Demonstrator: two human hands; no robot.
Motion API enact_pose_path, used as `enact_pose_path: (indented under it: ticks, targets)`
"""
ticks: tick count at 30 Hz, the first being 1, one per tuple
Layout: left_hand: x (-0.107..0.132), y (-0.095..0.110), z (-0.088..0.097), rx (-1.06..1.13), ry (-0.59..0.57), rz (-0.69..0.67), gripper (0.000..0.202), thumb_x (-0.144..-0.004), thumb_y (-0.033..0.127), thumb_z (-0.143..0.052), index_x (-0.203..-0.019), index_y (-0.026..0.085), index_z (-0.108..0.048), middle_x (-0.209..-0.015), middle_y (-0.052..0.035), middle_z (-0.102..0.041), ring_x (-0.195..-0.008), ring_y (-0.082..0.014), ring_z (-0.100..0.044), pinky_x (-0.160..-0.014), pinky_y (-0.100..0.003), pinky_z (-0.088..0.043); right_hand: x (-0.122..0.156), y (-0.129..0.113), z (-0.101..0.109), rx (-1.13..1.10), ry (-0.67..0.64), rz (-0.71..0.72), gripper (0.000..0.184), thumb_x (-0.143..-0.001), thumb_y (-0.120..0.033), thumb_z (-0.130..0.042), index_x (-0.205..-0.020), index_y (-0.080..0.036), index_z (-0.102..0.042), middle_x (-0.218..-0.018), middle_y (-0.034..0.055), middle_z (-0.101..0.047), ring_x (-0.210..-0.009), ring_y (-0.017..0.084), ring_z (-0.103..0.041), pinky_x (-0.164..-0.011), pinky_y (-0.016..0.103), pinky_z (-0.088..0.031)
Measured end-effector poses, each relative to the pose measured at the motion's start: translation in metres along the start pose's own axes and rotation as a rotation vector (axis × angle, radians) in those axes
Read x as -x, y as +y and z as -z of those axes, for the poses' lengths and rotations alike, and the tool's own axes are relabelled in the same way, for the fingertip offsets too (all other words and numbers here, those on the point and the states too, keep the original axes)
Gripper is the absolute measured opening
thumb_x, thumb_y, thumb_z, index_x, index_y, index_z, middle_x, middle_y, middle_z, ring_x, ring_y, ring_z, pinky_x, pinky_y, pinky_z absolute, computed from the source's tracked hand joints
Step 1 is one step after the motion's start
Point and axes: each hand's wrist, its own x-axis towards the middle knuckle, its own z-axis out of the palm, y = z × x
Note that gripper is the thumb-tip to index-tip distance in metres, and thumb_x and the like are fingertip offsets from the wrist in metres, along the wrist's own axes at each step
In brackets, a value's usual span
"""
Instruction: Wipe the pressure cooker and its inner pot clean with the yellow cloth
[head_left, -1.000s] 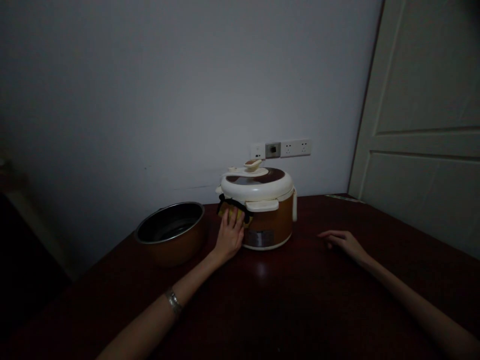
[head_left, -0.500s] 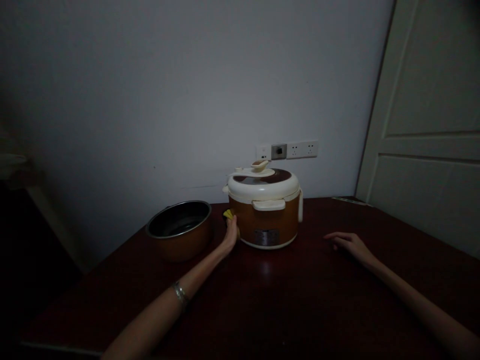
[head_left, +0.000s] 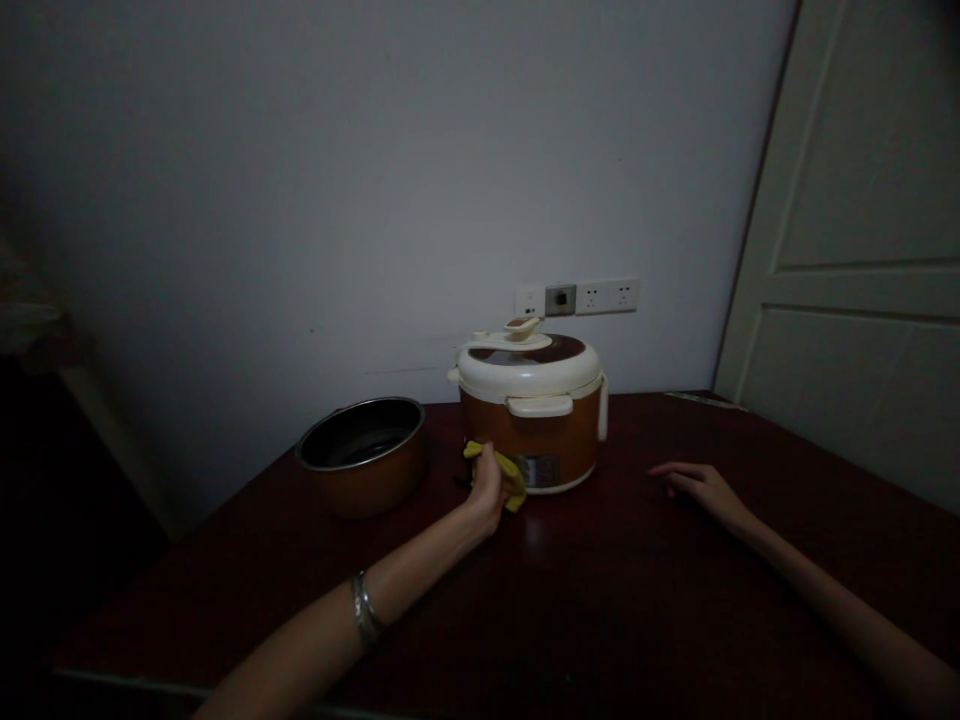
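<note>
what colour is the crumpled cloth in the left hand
Bright yellow, best seen in the head view: the crumpled cloth sticks out around the left hand.

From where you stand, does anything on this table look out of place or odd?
A metal pot sits out on the table beside the rice cooker, looking like its inner pot. A cream scoop also perches on the cooker's lid, an unusual resting spot.
</note>
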Motion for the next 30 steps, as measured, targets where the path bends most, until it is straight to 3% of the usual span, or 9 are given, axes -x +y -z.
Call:
enact_pose_path:
  ticks: [2, 5, 9, 12, 15, 20, 24, 27, 30]
  targets:
    - [0.018, 0.000, -0.014, 0.011, -0.015, 0.046, 0.041, -0.088, 0.044, -0.030, -0.114, 0.018, -0.049, -0.123, -0.0088, -0.058, -0.111, -0.0215, -0.055, -0.081, -0.036, -0.049, 0.000, 0.000, 0.000, 0.001, -0.002, -0.002, 0.045, -0.065, -0.043, -0.048, -0.090, -0.013, -0.069, -0.055, 0.0022, -0.058, -0.053, 0.016, -0.048, -0.050, 0.027, -0.031]
    - [0.036, 0.003, -0.036, 0.061, -0.165, 0.141, 0.046, -0.089, 0.041, -0.020, -0.113, 0.013, -0.048, -0.124, -0.0143, -0.057, -0.107, -0.0219, -0.058, -0.079, -0.036, -0.050, 0.003, -0.004, 0.000, 0.003, 0.004, -0.014, 0.047, -0.064, -0.044, -0.048, -0.090, -0.012, -0.069, -0.054, 0.0014, -0.057, -0.052, 0.016, -0.047, -0.050, 0.027, -0.031]
    - [0.043, 0.011, -0.060, 0.083, -0.207, 0.208, 0.052, -0.089, 0.036, -0.014, -0.121, 0.007, -0.041, -0.134, -0.0180, -0.046, -0.110, -0.0215, -0.057, -0.081, -0.035, -0.051, 0.005, -0.012, -0.001, -0.005, 0.012, -0.017, 0.047, -0.062, -0.045, -0.048, -0.088, -0.012, -0.069, -0.052, 0.0015, -0.056, -0.052, 0.017, -0.048, -0.051, 0.028, -0.032]
    - [0.042, 0.015, -0.064, -0.003, -0.239, 0.192, 0.053, -0.089, 0.032, -0.010, -0.123, 0.007, -0.041, -0.136, -0.0173, -0.044, -0.113, -0.0209, -0.055, -0.083, -0.033, -0.051, 0.004, -0.012, -0.001, 0.005, 0.014, -0.012, 0.048, -0.062, -0.046, -0.047, -0.086, -0.011, -0.070, -0.052, 0.0018, -0.056, -0.053, 0.017, -0.049, -0.052, 0.028, -0.033]
    - [0.040, 0.016, -0.057, 0.024, -0.267, 0.193, 0.047, -0.089, 0.032, -0.016, -0.117, 0.008, -0.046, -0.131, -0.0176, -0.050, -0.109, -0.0211, -0.057, -0.083, -0.032, -0.051, 0.002, -0.008, -0.001, 0.020, 0.006, 0.012, 0.048, -0.063, -0.047, -0.046, -0.087, -0.012, -0.070, -0.052, 0.0016, -0.056, -0.052, 0.017, -0.049, -0.052, 0.028, -0.033]
    - [0.029, 0.009, -0.033, 0.269, -0.114, 0.370, 0.040, -0.087, 0.031, -0.036, -0.115, 0.005, -0.046, -0.108, -0.0184, -0.061, -0.094, -0.0231, -0.063, -0.071, -0.029, -0.053, -0.001, -0.004, -0.002, 0.016, -0.002, -0.001, 0.049, -0.063, -0.047, -0.047, -0.088, -0.012, -0.070, -0.052, 0.0014, -0.056, -0.050, 0.016, -0.048, -0.049, 0.026, -0.031]
    - [0.015, 0.000, -0.016, 0.230, -0.018, 0.473, 0.048, -0.086, 0.037, -0.042, -0.116, 0.000, -0.042, -0.105, -0.0228, -0.058, -0.089, -0.0260, -0.063, -0.064, -0.029, -0.054, -0.001, -0.006, -0.003, 0.017, 0.001, 0.009, 0.050, -0.062, -0.049, -0.047, -0.086, -0.012, -0.071, -0.051, 0.0018, -0.056, -0.049, 0.016, -0.048, -0.048, 0.026, -0.032]
    - [0.010, -0.006, -0.008, 0.166, -0.030, 0.437, 0.040, -0.087, 0.034, -0.042, -0.114, 0.004, -0.045, -0.106, -0.0220, -0.058, -0.084, -0.0257, -0.064, -0.065, -0.032, -0.054, 0.000, -0.007, -0.003, 0.023, 0.003, 0.007, 0.050, -0.062, -0.050, -0.046, -0.086, -0.013, -0.071, -0.051, 0.0015, -0.056, -0.048, 0.016, -0.047, -0.048, 0.026, -0.031]
    - [0.016, -0.002, -0.002, 0.125, -0.035, 0.300, 0.029, -0.085, 0.027, -0.044, -0.109, 0.011, -0.048, -0.100, -0.0156, -0.063, -0.079, -0.0235, -0.065, -0.068, -0.035, -0.053, 0.001, -0.005, -0.002, 0.025, -0.008, 0.020, 0.052, -0.063, -0.050, -0.046, -0.088, -0.012, -0.070, -0.053, 0.0017, -0.056, -0.050, 0.016, -0.048, -0.048, 0.026, -0.032]
